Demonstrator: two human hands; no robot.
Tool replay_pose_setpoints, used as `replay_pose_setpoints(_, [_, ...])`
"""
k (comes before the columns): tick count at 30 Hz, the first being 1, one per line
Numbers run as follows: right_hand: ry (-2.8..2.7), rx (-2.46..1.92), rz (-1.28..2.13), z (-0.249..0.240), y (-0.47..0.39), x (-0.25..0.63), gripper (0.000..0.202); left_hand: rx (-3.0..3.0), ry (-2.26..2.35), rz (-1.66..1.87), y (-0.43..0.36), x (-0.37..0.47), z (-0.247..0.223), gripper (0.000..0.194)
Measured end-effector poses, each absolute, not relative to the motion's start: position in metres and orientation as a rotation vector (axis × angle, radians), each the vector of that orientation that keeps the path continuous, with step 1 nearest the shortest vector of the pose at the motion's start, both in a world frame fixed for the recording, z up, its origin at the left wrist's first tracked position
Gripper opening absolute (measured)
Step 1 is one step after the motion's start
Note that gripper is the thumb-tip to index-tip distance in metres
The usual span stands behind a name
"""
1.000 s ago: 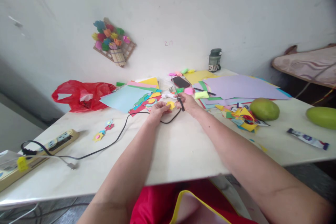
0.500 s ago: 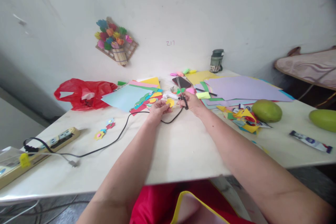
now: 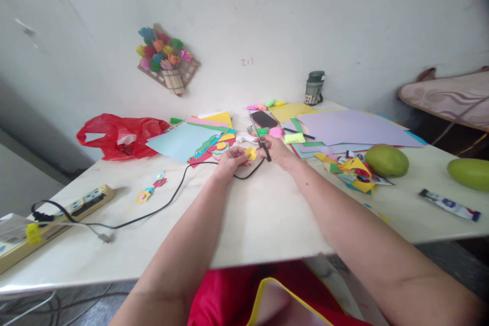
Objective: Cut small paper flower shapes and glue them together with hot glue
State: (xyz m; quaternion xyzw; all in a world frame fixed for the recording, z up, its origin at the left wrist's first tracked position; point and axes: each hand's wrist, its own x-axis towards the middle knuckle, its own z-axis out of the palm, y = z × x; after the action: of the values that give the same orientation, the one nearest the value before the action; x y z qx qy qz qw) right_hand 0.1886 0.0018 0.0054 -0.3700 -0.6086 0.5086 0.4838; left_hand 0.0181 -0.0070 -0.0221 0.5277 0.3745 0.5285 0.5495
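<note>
My left hand (image 3: 234, 159) pinches a small yellow paper cutout (image 3: 250, 153) with a notched, flower-like edge. A pair of scissors (image 3: 264, 151) with dark handles is in my right hand (image 3: 278, 148), its blades pointing up and away from me. The two hands are close together over the middle of the table, and the cutout lies between them. Just behind stands a white glue gun-like tool (image 3: 245, 137), and a black cord (image 3: 171, 199) runs under my left hand. Small finished paper flowers (image 3: 144, 196) lie to the left.
Coloured paper sheets (image 3: 351, 127) and paper scraps (image 3: 357, 170) lie on the right, near a green mango-like fruit (image 3: 387, 160). A power strip (image 3: 86, 201) and red plastic bag (image 3: 126, 137) are left. A phone (image 3: 263, 118) and a bottle (image 3: 315, 87) stand at the back.
The yellow cutout has turned in my left hand and shows a notched edge. The scissors in my right hand have tilted to the left.
</note>
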Motion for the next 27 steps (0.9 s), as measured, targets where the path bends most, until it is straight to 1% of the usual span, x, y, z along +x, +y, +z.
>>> replay_pose_setpoints(9, [-1.444, -0.912, 1.253, 0.002, 0.003, 0.182, 0.033, 1.214, 0.908, 1.212, -0.005, 0.018, -0.023, 0.035])
replay_pose_setpoints(13, [-1.447, -0.894, 1.269, 0.001, 0.003, 0.181, 0.033, 1.180, 0.898, 1.260, -0.005, 0.018, -0.023, 0.039])
replay_pose_setpoints(20, [-1.513, -0.885, 1.311, 0.003, 0.002, 0.189, 0.038, 1.155, 0.895, 1.328, -0.006, 0.018, -0.022, 0.047])
replay_pose_setpoints(27, [-1.717, -1.015, 1.327, 0.002, 0.005, 0.201, 0.034, 1.139, 0.899, 1.377, -0.006, 0.017, -0.020, 0.043])
